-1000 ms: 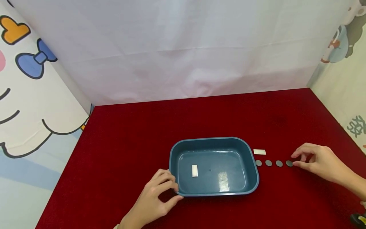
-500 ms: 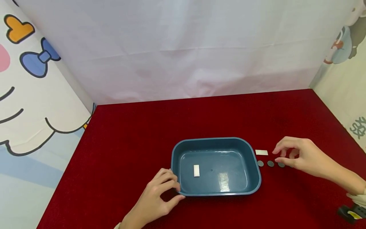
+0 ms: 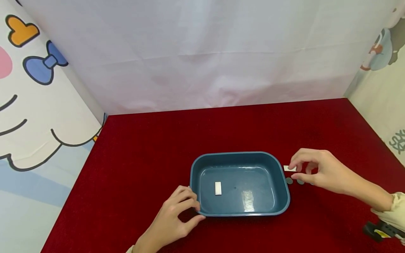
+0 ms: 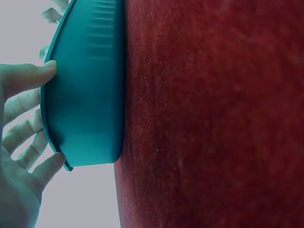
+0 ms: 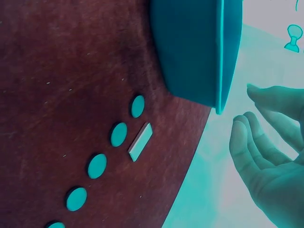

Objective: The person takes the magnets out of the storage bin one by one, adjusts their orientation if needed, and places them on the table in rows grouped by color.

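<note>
A blue rectangular plastic basin (image 3: 240, 214) sits on the table. My left hand (image 3: 174, 212) grips its near left corner, fingers over the left rim and thumb against the front rim. Inside the basin lies a small white rectangular tile (image 3: 218, 188). To the right of the basin, my right hand (image 3: 313, 168) hovers with bent fingers and a gap between thumb and fingertips, nothing in it. Beneath it are a second white tile (image 5: 140, 142) and a row of several flat grey discs (image 5: 97, 166). The hand partly covers the tile and hides some discs in the head view.
A dark red cloth (image 3: 142, 158) covers the table. White fabric (image 3: 196, 70) hangs behind its far edge, and printed cartoon sheets (image 3: 47, 116) stand at the sides. A black wrist strap (image 3: 379, 230) shows below the right sleeve.
My right hand has moved left from the far end of the disc row to above the white tile by the basin. The left hand stays at the basin's corner. The view has shifted slightly.
</note>
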Demonstrator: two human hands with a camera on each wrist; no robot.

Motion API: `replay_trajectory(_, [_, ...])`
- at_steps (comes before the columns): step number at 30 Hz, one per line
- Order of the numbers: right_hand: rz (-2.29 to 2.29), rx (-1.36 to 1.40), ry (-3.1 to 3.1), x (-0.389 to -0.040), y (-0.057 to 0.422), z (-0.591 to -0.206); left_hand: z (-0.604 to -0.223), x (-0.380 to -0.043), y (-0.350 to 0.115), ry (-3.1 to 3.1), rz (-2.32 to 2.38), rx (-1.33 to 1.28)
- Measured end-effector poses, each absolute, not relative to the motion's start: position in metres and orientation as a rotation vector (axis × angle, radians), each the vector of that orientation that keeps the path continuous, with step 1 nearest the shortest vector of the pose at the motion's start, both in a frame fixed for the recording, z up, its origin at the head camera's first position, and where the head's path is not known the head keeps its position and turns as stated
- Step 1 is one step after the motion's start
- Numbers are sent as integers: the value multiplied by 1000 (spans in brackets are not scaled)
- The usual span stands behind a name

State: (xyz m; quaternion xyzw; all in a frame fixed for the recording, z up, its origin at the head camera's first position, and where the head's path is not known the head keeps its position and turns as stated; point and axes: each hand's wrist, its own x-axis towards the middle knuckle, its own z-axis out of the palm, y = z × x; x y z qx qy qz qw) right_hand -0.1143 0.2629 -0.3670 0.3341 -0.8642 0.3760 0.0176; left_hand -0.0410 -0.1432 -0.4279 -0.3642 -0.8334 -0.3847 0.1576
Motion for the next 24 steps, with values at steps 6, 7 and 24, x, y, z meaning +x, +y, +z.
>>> replay_trajectory(6, [1207, 1086, -2679, -117, 251, -362, -429, -42, -143, -2359, -1108, -1054])
replay_trajectory(7, [1225, 1095, -2681, -118, 248, -361, -429, -42, -143, -2353, -1110, -1057])
replay_trajectory(24, [1192, 1322, -2686, -132, 203, -348, -429, -42, -143, -2362, -1109, -1057])
